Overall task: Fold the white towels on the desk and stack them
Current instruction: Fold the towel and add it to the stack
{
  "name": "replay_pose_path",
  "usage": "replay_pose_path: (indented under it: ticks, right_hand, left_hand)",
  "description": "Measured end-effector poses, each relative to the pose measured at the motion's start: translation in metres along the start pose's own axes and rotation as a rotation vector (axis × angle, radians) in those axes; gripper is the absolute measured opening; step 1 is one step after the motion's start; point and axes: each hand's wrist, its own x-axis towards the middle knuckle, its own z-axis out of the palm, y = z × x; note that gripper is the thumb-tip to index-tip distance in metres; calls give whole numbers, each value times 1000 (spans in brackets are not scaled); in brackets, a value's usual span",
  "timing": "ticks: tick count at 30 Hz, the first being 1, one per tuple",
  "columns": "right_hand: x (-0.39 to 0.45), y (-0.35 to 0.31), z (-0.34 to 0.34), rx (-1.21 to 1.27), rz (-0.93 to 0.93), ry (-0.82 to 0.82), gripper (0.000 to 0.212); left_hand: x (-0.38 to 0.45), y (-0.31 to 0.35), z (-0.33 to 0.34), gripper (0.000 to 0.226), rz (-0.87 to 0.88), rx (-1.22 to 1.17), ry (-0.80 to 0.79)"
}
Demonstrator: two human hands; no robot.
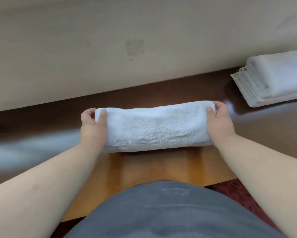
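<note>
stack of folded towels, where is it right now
In the head view, the stack of folded towels sits on the desk at the far right, against the beige wall, beyond the right hand, apart from the held towel.

terry cloth towel point(154, 126), nubby; desk point(144, 169) glossy wood; wall point(92, 48) apparently matt.

**A lodging room, likely a hotel**

A glossy dark-brown wooden counter point(161, 93) stands against a plain beige wall point(92, 57) with a faint scuff mark. At far right lies a neat stack of folded white terry towels point(274, 78). Dark red patterned carpet point(243, 194) shows below the counter's near edge, at right.
</note>
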Motion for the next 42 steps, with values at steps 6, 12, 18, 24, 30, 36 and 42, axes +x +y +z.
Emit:
replay_pose_path:
  ticks: [6, 12, 18, 24, 30, 36, 42]
  right_hand:
    - [39, 6, 19, 3, 137, 34, 39]
    - [48, 14, 38, -63, 208, 49, 38]
    - [21, 22, -3, 307, 328, -377, 54]
    - [-41, 65, -51, -160, 211, -627, 56]
    - [-56, 54, -47, -394, 4, -510, 47]
    - [-43, 35, -40, -271, -54, -480, 37]
    - [-32, 24, -29, 189, 21, -262, 42]
  left_hand:
    - [3, -10, -7, 77, 37, -32, -255]
    - [-1, -17, -5, 64, 92, 60, -199]
    - [-5, -21, -28, 58, 13, 82, -445]
    - [-39, -69, -62, 34, 337, 490, -750]
    - [-37, -96, -69, 41, 807, 886, -644]
    - [-29, -75, -59, 58, 1019, 747, -598]
    - [-13, -47, -36, 31, 282, 264, -300]
